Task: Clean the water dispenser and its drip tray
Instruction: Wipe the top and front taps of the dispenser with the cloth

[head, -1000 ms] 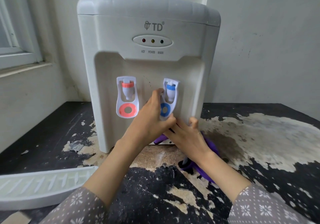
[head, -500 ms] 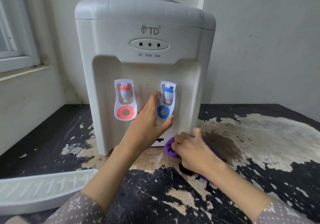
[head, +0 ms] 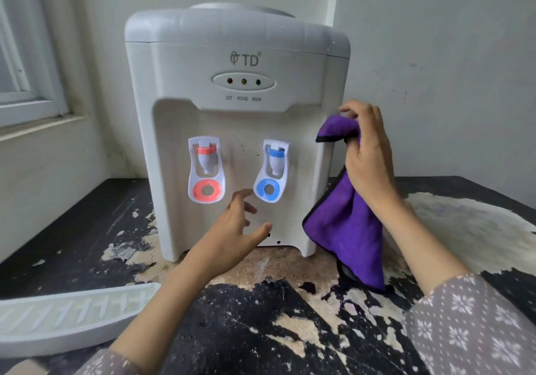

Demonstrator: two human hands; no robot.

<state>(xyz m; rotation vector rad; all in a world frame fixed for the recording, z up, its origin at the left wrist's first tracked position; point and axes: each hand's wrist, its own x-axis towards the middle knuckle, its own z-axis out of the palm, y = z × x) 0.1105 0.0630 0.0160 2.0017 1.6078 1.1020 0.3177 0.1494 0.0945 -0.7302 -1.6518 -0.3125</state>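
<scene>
Right hand [head: 369, 154] fingers are gripping purple cloth [head: 348, 229] beside dispenser [head: 232, 131]; left hand [head: 232, 238] fingers are spreading loosely, empty, below taps. Drip tray [head: 66, 313] is lying detached on tabletop [head: 261, 331], left of fingers. Wiping looks barely begun.

White water dispenser [head: 232, 131] with red tap [head: 206, 168] and blue tap [head: 272, 170]; purple cloth [head: 345, 226] edged black; white drip tray [head: 66, 313]; grey floral-print sleeve [head: 470, 325]; black tabletop [head: 232, 331] with pale peeled patches.
</scene>
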